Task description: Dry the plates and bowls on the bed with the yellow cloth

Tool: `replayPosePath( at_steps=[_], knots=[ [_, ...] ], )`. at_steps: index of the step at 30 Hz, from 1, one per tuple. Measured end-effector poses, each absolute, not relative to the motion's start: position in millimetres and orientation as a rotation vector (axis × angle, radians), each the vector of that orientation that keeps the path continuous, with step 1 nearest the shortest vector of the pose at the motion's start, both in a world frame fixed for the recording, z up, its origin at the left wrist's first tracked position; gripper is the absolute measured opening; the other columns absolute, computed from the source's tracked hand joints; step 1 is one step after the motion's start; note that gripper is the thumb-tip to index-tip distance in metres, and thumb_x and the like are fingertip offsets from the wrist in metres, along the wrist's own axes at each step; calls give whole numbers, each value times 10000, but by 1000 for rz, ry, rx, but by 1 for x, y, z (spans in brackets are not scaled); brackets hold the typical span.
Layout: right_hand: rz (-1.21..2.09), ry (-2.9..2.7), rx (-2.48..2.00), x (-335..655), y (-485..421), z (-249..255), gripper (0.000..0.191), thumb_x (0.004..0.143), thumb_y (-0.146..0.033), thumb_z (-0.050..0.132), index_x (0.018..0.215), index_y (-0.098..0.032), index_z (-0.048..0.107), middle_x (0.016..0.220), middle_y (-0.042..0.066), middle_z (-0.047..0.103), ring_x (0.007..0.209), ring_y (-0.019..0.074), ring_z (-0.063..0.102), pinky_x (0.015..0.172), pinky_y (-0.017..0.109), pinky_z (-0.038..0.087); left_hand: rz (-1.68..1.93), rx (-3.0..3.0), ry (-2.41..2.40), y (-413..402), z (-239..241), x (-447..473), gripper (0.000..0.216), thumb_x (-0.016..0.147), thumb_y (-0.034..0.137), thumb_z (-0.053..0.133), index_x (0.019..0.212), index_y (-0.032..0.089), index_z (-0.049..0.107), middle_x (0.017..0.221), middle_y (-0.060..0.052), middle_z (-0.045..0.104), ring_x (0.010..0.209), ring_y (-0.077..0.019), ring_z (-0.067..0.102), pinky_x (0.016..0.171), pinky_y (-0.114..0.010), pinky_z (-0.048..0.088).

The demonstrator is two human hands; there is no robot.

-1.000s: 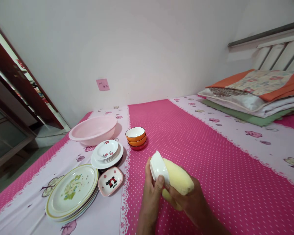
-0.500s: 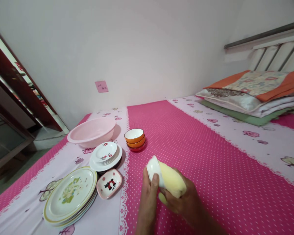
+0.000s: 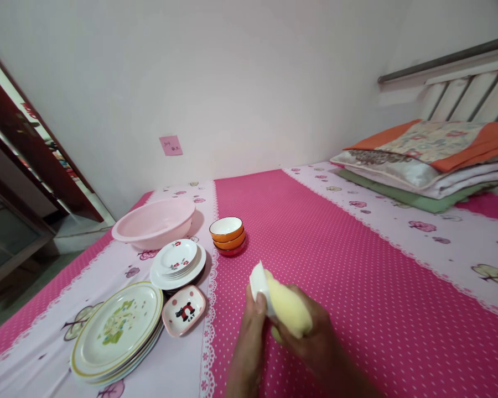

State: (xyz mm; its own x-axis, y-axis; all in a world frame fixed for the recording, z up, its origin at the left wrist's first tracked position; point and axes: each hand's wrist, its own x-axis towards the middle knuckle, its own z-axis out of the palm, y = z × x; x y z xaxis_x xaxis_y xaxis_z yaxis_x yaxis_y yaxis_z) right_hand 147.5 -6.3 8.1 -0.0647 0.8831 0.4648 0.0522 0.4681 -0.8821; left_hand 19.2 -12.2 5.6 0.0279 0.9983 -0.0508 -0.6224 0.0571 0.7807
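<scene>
My left hand (image 3: 251, 320) is closed around a small white bowl (image 3: 259, 284), tipped on its side with its opening toward the right. My right hand (image 3: 307, 326) grips a pale yellow cloth (image 3: 289, 307) and presses it into the bowl's opening; the fingers behind the cloth are partly hidden. Beyond the hands stands a stack of small orange and red bowls (image 3: 227, 235) with white insides. To the left of my left hand lies a pink-rimmed dish (image 3: 184, 310) with a cat picture.
Left of the dish are stacked large plates (image 3: 118, 331) with green flowers. Behind them sit smaller white plates (image 3: 176, 262) and a pink basin (image 3: 155, 224). Folded bedding (image 3: 431, 155) lies far right by a radiator (image 3: 477, 91). A pink polka-dot cloth (image 3: 377, 309) covers the surface.
The white bowl has turned in my left hand and shows more side-on. The yellow cloth has shifted slightly with my right hand. The stacked dishes stay put.
</scene>
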Motion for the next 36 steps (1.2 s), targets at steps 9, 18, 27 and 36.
replayPosePath(
  at_steps=[9, 18, 27, 36],
  knots=[
    [1066, -1401, -963, 145, -5, 13, 443, 746, -277, 840, 1164, -181, 729, 985, 99, 809, 818, 286, 781, 719, 368, 666, 1461, 748, 881, -12, 3, 19, 757, 906, 632, 714, 1544, 254, 563, 1556, -138, 604, 1495, -368, 472, 1262, -499, 338],
    [1132, -1345, -956, 148, -8, 10, 342, 779, -300, 859, 1079, -201, 728, 920, 75, 794, 770, 252, 764, 707, 337, 658, 1404, 672, 740, -11, 2, 21, 726, 920, 578, 730, 1537, 233, 566, 1513, -147, 636, 1465, -360, 508, 1277, -503, 307],
    [1268, -1292, -948, 144, -6, 10, 441, 713, -326, 882, 1100, -178, 732, 940, 86, 807, 839, 293, 777, 743, 374, 654, 1481, 621, 743, -14, 5, 21, 670, 875, 549, 794, 1418, 184, 649, 1336, -167, 736, 1322, -365, 630, 1151, -500, 470],
    [963, -1519, -965, 146, -7, -4, 424, 735, -248, 796, 1139, -195, 681, 979, 68, 775, 834, 252, 743, 737, 331, 632, 1385, 406, 782, -9, 5, 26, 698, 780, 696, 815, 1216, 152, 777, 1154, -158, 802, 1202, -359, 705, 1096, -474, 532]
  ],
)
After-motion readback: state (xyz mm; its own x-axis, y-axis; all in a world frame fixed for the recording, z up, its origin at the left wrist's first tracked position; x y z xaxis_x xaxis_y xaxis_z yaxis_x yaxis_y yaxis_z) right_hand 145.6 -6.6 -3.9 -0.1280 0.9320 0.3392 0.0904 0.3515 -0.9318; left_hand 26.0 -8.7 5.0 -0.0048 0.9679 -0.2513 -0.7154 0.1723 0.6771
